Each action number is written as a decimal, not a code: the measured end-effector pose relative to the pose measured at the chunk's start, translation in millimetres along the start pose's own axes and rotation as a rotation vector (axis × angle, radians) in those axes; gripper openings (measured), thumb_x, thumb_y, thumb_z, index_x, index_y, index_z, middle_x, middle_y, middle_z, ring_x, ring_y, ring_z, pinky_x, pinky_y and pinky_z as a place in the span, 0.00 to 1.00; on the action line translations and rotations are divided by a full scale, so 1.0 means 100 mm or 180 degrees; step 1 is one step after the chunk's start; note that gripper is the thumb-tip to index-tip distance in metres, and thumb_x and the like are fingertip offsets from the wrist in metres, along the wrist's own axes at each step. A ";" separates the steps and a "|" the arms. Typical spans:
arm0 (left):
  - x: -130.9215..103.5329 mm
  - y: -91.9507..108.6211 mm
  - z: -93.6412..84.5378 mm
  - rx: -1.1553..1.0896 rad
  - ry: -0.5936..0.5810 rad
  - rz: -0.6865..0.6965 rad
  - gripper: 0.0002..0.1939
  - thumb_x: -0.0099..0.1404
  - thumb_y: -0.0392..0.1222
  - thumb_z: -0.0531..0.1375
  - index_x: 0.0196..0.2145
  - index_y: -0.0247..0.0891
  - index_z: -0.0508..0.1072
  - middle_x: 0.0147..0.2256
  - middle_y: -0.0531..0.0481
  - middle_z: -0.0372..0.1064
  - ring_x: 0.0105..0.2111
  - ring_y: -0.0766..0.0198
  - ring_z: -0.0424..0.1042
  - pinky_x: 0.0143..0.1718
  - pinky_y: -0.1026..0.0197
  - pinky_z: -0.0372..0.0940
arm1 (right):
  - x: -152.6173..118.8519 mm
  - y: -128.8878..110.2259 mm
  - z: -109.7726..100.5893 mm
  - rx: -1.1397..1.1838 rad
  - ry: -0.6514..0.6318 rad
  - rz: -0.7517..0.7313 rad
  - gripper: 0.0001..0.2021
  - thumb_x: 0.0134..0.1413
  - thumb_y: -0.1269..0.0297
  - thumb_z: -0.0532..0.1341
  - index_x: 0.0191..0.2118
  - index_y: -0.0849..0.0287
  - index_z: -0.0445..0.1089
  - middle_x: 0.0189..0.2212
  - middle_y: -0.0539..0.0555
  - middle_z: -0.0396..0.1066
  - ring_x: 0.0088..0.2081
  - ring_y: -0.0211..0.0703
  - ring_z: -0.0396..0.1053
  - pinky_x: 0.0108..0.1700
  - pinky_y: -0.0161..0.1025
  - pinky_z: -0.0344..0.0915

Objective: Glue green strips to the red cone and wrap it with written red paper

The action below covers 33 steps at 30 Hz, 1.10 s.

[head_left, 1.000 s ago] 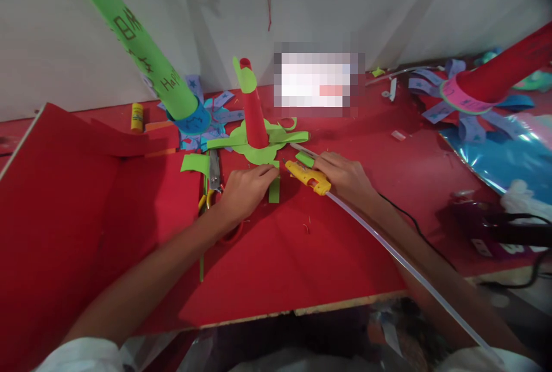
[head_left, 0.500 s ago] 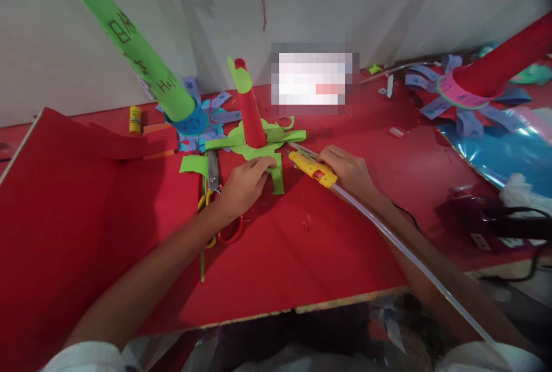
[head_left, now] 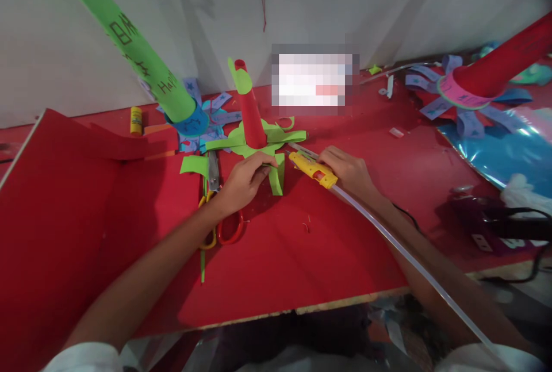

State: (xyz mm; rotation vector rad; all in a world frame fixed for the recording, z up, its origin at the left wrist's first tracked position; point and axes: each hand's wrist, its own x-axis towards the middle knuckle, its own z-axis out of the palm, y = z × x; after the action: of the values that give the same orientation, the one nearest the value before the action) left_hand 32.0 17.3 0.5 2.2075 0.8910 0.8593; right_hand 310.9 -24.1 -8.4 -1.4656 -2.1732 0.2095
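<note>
My left hand pinches a light-green paper strip near its upper end; the strip's lower end hangs just above or against the red surface. My right hand is closed around a yellow hot glue gun, its nozzle pointing left toward the strip. A long clear glue stick runs from the gun's back along my right forearm. Behind my hands a red paper cone stands upright on a green scalloped paper base with green strips around it. Scissors with red handles lie partly under my left wrist.
At left stand a tall green paper tube and a yellow glue-stick tube. A large red sheet curls up there. On the right are a red tube in a pink ring, a shiny blue packet and a dark bag.
My left fingers have shifted slightly on the green strip, with the thumb now showing more below. The strip's lower end looks turned a little. The glue gun has hardly moved.
</note>
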 end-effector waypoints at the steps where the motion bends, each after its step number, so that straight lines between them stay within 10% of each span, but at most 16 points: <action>1: 0.00 0.01 -0.01 -0.0123 -0.0022 -0.0014 0.08 0.74 0.35 0.53 0.44 0.39 0.73 0.41 0.49 0.75 0.41 0.64 0.74 0.45 0.61 0.68 | 0.00 0.00 0.00 0.0006 -0.0008 0.0010 0.09 0.68 0.61 0.56 0.36 0.57 0.68 0.34 0.53 0.71 0.34 0.41 0.66 0.30 0.38 0.48; 33: -0.05 0.07 0.11 0.1576 -0.0778 0.0877 0.16 0.70 0.28 0.51 0.48 0.37 0.73 0.47 0.42 0.77 0.48 0.55 0.76 0.53 0.49 0.71 | 0.03 -0.04 -0.04 -0.0481 -0.0454 0.0010 0.10 0.66 0.59 0.57 0.34 0.57 0.66 0.34 0.54 0.70 0.32 0.41 0.63 0.28 0.39 0.43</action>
State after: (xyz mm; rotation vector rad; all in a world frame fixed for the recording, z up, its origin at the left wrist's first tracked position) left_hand 39.5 5.8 -2.6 2.8419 0.7474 0.5009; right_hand 308.7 -23.8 -2.6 -1.5799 -2.3451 0.1580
